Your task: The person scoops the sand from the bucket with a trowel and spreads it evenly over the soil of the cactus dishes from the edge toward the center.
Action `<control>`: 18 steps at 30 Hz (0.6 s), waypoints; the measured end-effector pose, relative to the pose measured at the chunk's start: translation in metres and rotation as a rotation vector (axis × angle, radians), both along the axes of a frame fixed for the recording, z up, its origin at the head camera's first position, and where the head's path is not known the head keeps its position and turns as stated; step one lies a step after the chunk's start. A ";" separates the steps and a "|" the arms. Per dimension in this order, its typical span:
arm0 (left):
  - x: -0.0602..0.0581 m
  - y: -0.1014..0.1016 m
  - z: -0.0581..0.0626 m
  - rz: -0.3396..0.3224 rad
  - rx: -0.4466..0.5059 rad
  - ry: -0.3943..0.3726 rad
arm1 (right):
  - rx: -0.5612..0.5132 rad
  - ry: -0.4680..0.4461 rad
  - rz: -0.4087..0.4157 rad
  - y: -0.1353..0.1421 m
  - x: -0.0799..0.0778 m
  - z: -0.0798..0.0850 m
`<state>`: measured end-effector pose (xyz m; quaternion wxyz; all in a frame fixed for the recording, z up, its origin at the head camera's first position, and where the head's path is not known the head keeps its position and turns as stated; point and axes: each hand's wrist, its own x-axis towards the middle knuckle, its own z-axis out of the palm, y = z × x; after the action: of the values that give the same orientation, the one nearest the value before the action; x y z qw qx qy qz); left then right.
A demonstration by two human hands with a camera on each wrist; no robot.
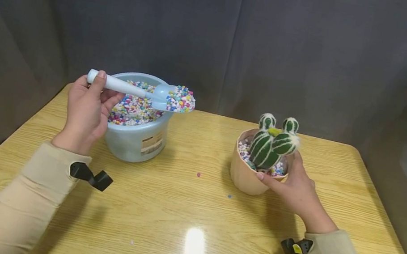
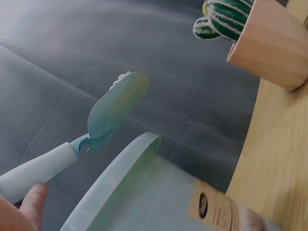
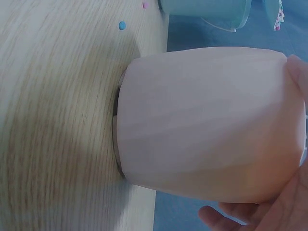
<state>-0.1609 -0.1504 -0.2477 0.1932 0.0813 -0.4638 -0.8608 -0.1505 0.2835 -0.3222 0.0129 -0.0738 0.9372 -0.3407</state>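
My left hand [image 1: 86, 108] grips the white handle of a small light-blue shovel [image 1: 121, 85], held level above a pale blue bucket [image 1: 131, 141]. Colourful pebbles [image 1: 181, 99] heap on the shovel's blade, which reaches past the bucket's right rim. More pebbles of the same kind fill much of the bucket. On the right, a peach pot [image 1: 245, 179] stands on the table with a green striped cactus [image 1: 266, 151] and some pebbles inside. My right hand [image 1: 295, 186] holds this pot by its right side, thumb at the front rim and fingers behind.
A red pebble [image 1: 198, 175] and a blue pebble [image 1: 229, 196] lie loose on the wooden table [image 1: 156, 209] between bucket and pot. Behind the table hangs a dark grey curtain [image 1: 219, 34], which also runs along both sides.
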 end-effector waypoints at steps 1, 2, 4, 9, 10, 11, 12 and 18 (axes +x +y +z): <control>-0.001 0.003 0.000 0.000 -0.007 0.000 | -0.002 0.001 0.002 0.000 -0.001 0.000; -0.001 0.005 -0.001 -0.002 -0.012 -0.002 | -0.005 0.003 0.004 0.000 -0.001 0.000; -0.002 0.012 -0.002 -0.004 -0.023 0.005 | -0.010 0.007 0.007 0.000 -0.001 0.000; -0.006 0.028 -0.004 -0.007 -0.082 0.031 | -0.024 -0.003 0.001 0.002 0.001 -0.003; -0.007 0.031 -0.004 -0.007 -0.096 0.042 | -0.025 -0.005 -0.002 0.002 0.001 -0.003; -0.008 0.034 -0.004 -0.011 -0.101 0.049 | -0.026 -0.006 -0.004 0.003 0.002 -0.004; -0.008 0.036 -0.004 -0.016 -0.112 0.057 | -0.025 -0.004 -0.005 0.003 0.002 -0.004; -0.013 0.046 -0.006 -0.030 -0.103 0.082 | -0.035 -0.005 0.004 0.003 0.000 -0.005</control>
<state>-0.1735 -0.1046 -0.2532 0.2030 0.0289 -0.5004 -0.8412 -0.1505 0.2866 -0.3273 0.0148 -0.0750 0.9309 -0.3572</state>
